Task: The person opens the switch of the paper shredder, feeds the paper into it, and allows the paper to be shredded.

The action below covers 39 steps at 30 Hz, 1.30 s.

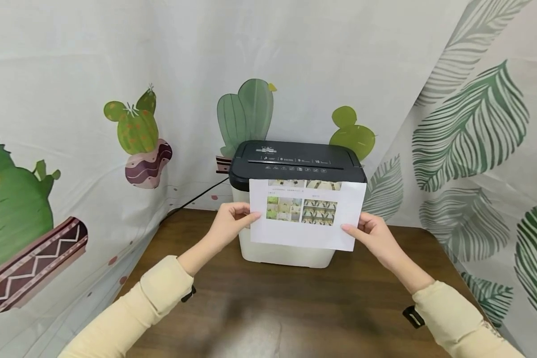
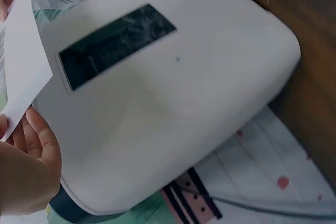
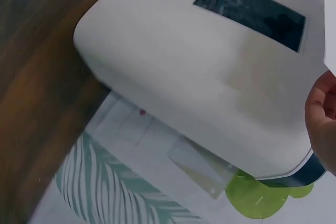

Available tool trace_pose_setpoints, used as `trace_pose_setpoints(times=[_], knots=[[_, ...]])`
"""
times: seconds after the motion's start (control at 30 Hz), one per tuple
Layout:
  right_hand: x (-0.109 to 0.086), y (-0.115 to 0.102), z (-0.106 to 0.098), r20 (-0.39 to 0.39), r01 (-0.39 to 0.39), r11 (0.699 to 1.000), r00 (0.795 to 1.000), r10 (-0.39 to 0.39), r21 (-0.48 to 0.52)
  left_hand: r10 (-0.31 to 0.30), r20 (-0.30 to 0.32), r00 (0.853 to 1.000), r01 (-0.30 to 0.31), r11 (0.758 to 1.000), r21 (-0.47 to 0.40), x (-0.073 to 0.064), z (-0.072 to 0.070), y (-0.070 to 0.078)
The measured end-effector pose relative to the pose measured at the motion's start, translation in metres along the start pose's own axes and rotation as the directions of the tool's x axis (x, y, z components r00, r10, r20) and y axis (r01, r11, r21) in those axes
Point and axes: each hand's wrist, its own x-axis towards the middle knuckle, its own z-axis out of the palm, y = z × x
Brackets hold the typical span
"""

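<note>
A sheet of white paper (image 1: 304, 235) printed with small pictures is held up in front of a paper shredder (image 1: 295, 171). My left hand (image 1: 232, 219) pinches its left edge, thumb on the printed face. At the opposite edge my right hand (image 1: 377, 236) pinches it the same way. The shredder has a black top with a narrow slot (image 1: 295, 164) and a white bin (image 1: 286, 255). In the left wrist view the paper (image 2: 26, 56) stands apart from the bin's dark window (image 2: 118, 45). The paper's upper edge overlaps the black top's front in the head view.
The shredder stands on a brown wooden table (image 1: 268, 298). A black cord (image 1: 196, 194) runs from its left side toward the table's back left. Behind hangs white cloth (image 1: 188, 59) with cactus prints, and on the right leaf-patterned cloth (image 1: 474, 124).
</note>
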Motion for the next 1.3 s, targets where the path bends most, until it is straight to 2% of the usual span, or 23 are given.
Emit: trace_pose_setpoints(times=[0.2,0.43,0.67,0.83,0.93,1.13,1.3], knots=[[0.014,-0.017,-0.012,0.053,-0.015,0.992,0.998,0.022,-0.125,-0.001,0.038,0.999,0.000,0.999,0.032,0.021,-0.011,0.012],[0.031,-0.039,-0.026,0.114,-0.030,0.987,0.992,0.048,-0.155,-0.043,0.079,0.996,0.036,0.995,0.096,0.036,-0.027,0.026],[0.046,-0.049,-0.035,0.033,-0.028,0.975,0.999,0.036,-0.222,0.043,0.096,0.994,-0.051,0.995,0.085,0.052,-0.032,0.036],[0.058,-0.059,-0.040,-0.021,-0.054,0.966,0.999,0.050,-0.252,0.062,0.090,0.994,-0.071,0.992,0.108,0.064,-0.038,0.045],[0.067,-0.065,-0.045,-0.029,-0.042,0.959,0.999,0.035,-0.280,0.073,0.092,0.993,-0.083,0.990,0.111,0.073,-0.043,0.051],[0.085,-0.073,-0.053,-0.062,0.016,0.943,0.997,-0.039,-0.332,0.119,0.074,0.990,-0.126,0.986,0.111,0.093,-0.049,0.064],[0.097,-0.078,-0.056,-0.106,0.058,0.926,0.989,-0.104,-0.374,0.135,0.041,0.990,-0.139,0.984,0.112,0.107,-0.049,0.071]])
